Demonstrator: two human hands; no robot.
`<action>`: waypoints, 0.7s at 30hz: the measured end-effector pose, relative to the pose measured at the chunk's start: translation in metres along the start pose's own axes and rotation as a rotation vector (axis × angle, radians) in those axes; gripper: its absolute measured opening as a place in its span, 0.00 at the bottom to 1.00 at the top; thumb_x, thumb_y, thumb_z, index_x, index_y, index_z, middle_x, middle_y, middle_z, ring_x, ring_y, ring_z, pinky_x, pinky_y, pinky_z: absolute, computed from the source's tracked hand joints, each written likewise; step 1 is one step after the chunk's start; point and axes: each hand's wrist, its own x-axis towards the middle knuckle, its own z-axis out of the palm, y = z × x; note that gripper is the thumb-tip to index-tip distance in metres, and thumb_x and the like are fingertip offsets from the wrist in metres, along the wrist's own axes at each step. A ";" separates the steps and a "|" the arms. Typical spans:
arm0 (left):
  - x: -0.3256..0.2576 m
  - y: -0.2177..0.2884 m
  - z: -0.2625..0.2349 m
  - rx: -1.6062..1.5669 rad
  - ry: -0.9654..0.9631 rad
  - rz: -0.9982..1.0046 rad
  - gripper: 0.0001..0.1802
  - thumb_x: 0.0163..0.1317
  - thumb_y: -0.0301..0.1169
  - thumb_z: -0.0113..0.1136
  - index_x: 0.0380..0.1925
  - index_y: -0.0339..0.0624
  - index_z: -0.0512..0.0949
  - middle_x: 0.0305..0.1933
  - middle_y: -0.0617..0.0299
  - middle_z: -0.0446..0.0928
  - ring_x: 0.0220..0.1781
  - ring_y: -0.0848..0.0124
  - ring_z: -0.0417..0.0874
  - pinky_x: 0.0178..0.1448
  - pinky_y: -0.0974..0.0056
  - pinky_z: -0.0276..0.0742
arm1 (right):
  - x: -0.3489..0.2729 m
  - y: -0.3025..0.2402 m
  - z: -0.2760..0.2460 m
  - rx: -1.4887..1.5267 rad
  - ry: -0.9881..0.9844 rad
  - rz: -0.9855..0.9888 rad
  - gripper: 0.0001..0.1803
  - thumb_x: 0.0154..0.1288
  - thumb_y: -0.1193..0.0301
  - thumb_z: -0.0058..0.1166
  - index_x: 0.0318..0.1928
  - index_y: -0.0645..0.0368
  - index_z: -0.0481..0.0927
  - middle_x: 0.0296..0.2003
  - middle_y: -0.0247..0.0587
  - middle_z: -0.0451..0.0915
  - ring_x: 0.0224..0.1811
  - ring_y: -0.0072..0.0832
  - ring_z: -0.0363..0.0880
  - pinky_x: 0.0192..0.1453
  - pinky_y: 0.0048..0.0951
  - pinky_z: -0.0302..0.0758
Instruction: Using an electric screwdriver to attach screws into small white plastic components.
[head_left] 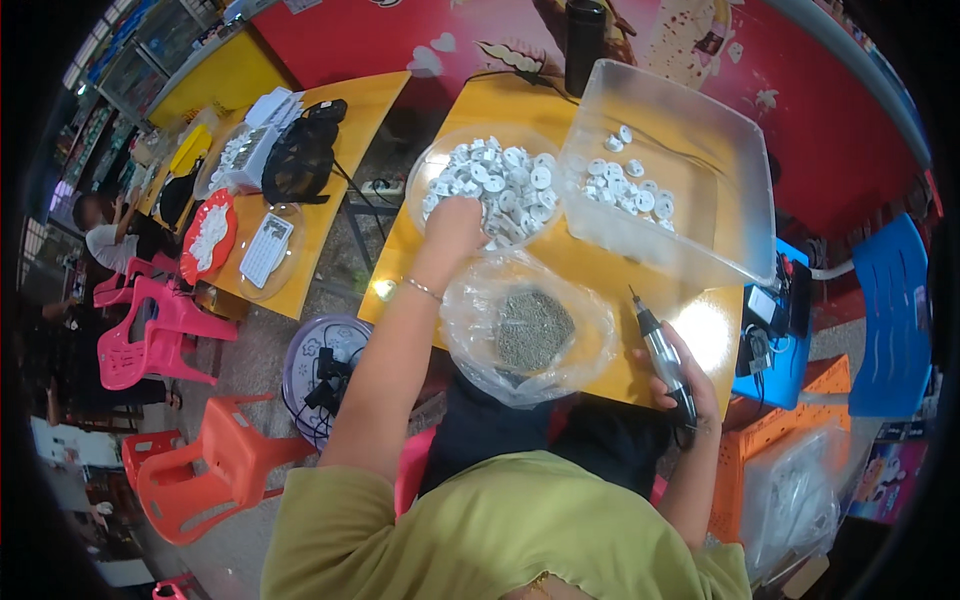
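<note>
My right hand [692, 378] is wrapped around a slim electric screwdriver [662, 355], grey and black, its bit pointing up and away over the table's near right part. My left hand [457, 228] reaches into a round clear bowl [418, 165] heaped with small white round plastic parts [505, 185]. Its fingertips are hidden among the parts, at the heap's near side. Between my hands, at the table's near edge, lies an opened clear plastic bag [590, 335] with a pile of small grey metal screws [535, 328] in it.
A large translucent bin [700, 215] at the back right holds several more white parts. Behind it stands a dark cylinder [584, 45]. A second yellow table [335, 150] is to the left, with pink and orange chairs [215, 465]. Orange crates [735, 490] and a blue chair [890, 310] stand right.
</note>
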 end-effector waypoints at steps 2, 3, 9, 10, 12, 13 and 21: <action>0.007 -0.002 0.013 0.022 -0.012 -0.002 0.13 0.39 0.33 0.69 0.26 0.40 0.80 0.31 0.52 0.79 0.38 0.57 0.81 0.43 0.58 0.77 | 0.000 0.000 -0.002 -0.011 -0.028 -0.012 0.35 0.66 0.57 0.44 0.70 0.46 0.49 0.54 0.58 0.68 0.22 0.19 0.66 0.18 0.12 0.63; 0.008 -0.004 0.018 0.022 0.077 0.034 0.11 0.39 0.31 0.69 0.24 0.40 0.80 0.29 0.52 0.79 0.37 0.57 0.81 0.43 0.58 0.77 | 0.000 -0.001 -0.002 -0.024 -0.068 -0.027 0.37 0.65 0.56 0.46 0.70 0.47 0.49 0.54 0.58 0.68 0.22 0.19 0.66 0.18 0.12 0.63; 0.001 -0.002 0.017 -0.133 0.107 0.060 0.07 0.40 0.26 0.65 0.19 0.40 0.76 0.29 0.51 0.77 0.35 0.54 0.79 0.43 0.56 0.75 | -0.015 -0.020 0.030 -0.199 -0.146 -0.032 0.49 0.54 0.50 0.58 0.70 0.56 0.49 0.51 0.60 0.70 0.21 0.20 0.67 0.17 0.13 0.64; -0.002 -0.001 0.015 -0.147 0.111 0.071 0.07 0.40 0.26 0.65 0.20 0.40 0.75 0.29 0.51 0.77 0.36 0.54 0.79 0.43 0.56 0.75 | -0.016 -0.022 0.038 -0.263 -0.246 -0.043 0.51 0.53 0.49 0.59 0.70 0.57 0.48 0.50 0.60 0.71 0.21 0.21 0.69 0.16 0.14 0.64; -0.005 -0.001 0.013 -0.164 0.115 0.084 0.08 0.39 0.26 0.65 0.21 0.40 0.75 0.29 0.51 0.76 0.36 0.54 0.78 0.42 0.56 0.75 | -0.017 -0.026 0.059 -0.326 -0.300 0.102 0.51 0.53 0.49 0.59 0.70 0.57 0.48 0.50 0.55 0.71 0.26 0.22 0.72 0.19 0.15 0.66; -0.007 -0.001 0.012 -0.196 0.137 0.078 0.11 0.39 0.26 0.66 0.25 0.39 0.75 0.32 0.49 0.75 0.36 0.53 0.78 0.41 0.55 0.75 | -0.017 -0.029 0.072 -0.378 -0.309 0.196 0.50 0.54 0.49 0.58 0.70 0.57 0.48 0.50 0.53 0.71 0.28 0.22 0.73 0.20 0.16 0.67; -0.047 0.014 -0.015 -1.330 0.189 -0.045 0.20 0.50 0.22 0.61 0.45 0.39 0.69 0.43 0.55 0.71 0.43 0.64 0.78 0.43 0.65 0.76 | -0.007 -0.019 0.099 -0.578 -0.322 0.388 0.40 0.64 0.58 0.51 0.71 0.54 0.47 0.53 0.44 0.69 0.34 0.22 0.71 0.32 0.20 0.70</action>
